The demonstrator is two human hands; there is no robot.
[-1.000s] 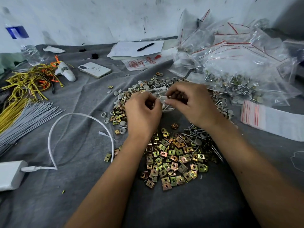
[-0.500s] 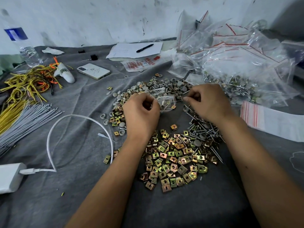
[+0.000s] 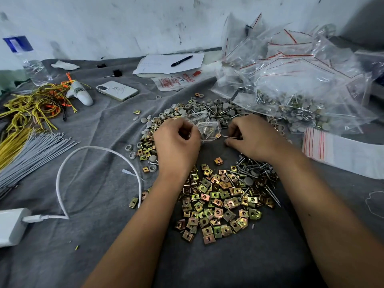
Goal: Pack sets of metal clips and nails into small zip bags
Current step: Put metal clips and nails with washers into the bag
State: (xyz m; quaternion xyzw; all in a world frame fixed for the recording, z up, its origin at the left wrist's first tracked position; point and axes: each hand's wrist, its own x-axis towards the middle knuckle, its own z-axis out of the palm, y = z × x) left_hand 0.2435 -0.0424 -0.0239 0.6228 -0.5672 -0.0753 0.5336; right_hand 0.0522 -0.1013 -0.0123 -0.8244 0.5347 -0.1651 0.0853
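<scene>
My left hand (image 3: pixel 176 146) pinches the edge of a small clear zip bag (image 3: pixel 207 129) that has a few clips and nails inside. My right hand (image 3: pixel 253 138) pinches a nail (image 3: pixel 229 137), its tip pointing left at the bag's mouth. A heap of gold and green square metal clips (image 3: pixel 216 206) lies on the grey cloth between my forearms. Loose nails (image 3: pixel 255 173) are piled under my right wrist. Grey round caps and washers (image 3: pixel 207 109) spread behind my hands.
A mound of filled clear zip bags (image 3: pixel 301 80) rises at the back right, with a stack of flat bags (image 3: pixel 340 150) in front. At the left lie yellow wires (image 3: pixel 31 107), grey ties (image 3: pixel 35 150), a white cable (image 3: pixel 97 150), a charger (image 3: pixel 10 225) and a phone (image 3: pixel 117 90).
My right hand drew away from the bag to the right, then picked up a nail and brought it toward the bag's mouth. My left hand kept holding the bag.
</scene>
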